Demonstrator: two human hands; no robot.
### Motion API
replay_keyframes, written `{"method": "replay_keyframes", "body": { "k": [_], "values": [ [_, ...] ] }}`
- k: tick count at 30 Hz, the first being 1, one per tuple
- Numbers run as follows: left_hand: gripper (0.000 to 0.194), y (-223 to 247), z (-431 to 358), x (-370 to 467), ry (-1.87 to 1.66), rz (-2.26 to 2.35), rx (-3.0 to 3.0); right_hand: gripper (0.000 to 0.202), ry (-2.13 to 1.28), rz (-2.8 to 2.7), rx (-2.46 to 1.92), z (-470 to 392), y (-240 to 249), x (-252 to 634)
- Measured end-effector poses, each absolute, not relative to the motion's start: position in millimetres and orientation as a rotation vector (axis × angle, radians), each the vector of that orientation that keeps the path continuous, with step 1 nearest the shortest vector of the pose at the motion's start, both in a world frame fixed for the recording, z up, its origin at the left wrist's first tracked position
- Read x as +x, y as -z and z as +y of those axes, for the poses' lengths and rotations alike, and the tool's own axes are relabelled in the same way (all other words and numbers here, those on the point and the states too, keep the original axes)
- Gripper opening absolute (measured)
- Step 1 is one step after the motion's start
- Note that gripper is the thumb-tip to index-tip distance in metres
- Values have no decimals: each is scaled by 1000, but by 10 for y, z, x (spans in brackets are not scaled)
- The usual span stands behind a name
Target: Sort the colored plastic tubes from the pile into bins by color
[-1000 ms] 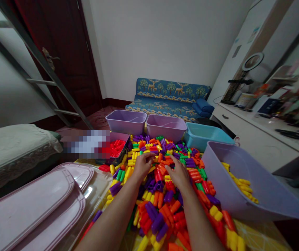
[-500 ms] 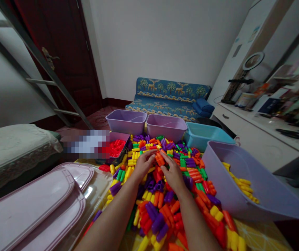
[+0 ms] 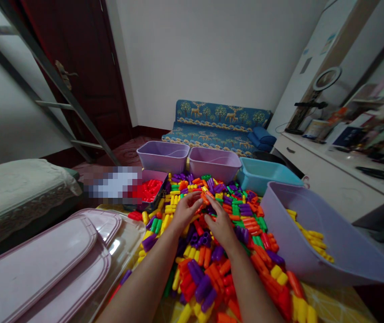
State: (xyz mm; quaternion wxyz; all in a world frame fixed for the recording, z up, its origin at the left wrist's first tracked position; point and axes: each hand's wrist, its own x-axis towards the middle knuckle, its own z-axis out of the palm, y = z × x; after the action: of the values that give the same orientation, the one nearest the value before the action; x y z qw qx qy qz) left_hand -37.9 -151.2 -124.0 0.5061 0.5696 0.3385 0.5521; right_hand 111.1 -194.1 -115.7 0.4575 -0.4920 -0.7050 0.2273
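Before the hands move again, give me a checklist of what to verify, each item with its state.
1. Left hand on the pile of pieces: ok, fingers curled round orange pieces.
2. Right hand at the same orange pieces: ok, fingertips touch them.
3. Whether the grip is firm: cannot tell.
4. Tilted lilac bin holds only yellow pieces: ok.
5. Red pieces in the dark bin on the left: ok.
6. Two lilac bins and the blue bin at the far edge: contents cannot tell.
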Motion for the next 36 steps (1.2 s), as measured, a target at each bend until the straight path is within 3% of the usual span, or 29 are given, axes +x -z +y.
{"method": "replay_keyframes", "body": {
  "k": [8,16,23,28,32,36],
  "values": [
    [56,1256,-1512,-402,-1363,847,1600,36,-631,-1468,-1209,-1931,1118,1150],
    [41,1256,-1496,-391,-1530,890,1406,30,-585,-1469,-1221,-1946,1084,1142],
    [41,1248,-1501,-464,-1712,1343,1794,37,-602,-1465,-1279,-1938,1105,1139],
    [19,1166,-1560,-462,-1792,1287,2018,32,-548,-1389,-1292,-1918,1132,1143],
    [11,1164,-1595,-443,-1671,1278,2054,26,-501,-1379,-1295,-1907,1147,1178],
    [11,1165,-1605,-421,-1337,1282,2215,25,-515,-1406,-1292,-1900,1136,1216]
  ]
}}
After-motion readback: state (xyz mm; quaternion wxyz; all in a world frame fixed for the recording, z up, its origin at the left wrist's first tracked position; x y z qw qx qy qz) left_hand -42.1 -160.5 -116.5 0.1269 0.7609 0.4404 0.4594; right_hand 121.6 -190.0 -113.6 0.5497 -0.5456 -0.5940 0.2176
